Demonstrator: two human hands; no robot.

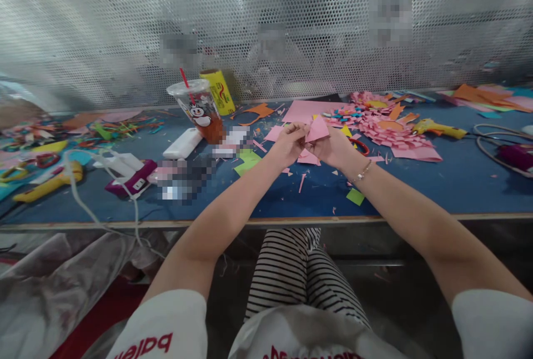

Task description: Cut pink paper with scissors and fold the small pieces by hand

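A pink piece of paper [318, 130] is held up between my two hands, just over the table. My left hand [290, 145] pinches its left edge. My right hand [333, 150], with a bracelet at the wrist, grips it from below and the right. More pink paper [308, 157] lies under the hands, and a large pink sheet [302, 110] is behind them. Red-handled scissors [360, 146] lie partly hidden beside my right hand. Pink paper flowers [385, 128] with layered petals sit further right.
A drink cup with a red straw [199, 111] stands left of my hands, with a yellow can [219, 92] behind it. Yellow glue guns [441, 128] [52, 182] lie at both sides. A purple power strip [131, 181] and white cable are at left; green paper [355, 197] lies near the front edge.
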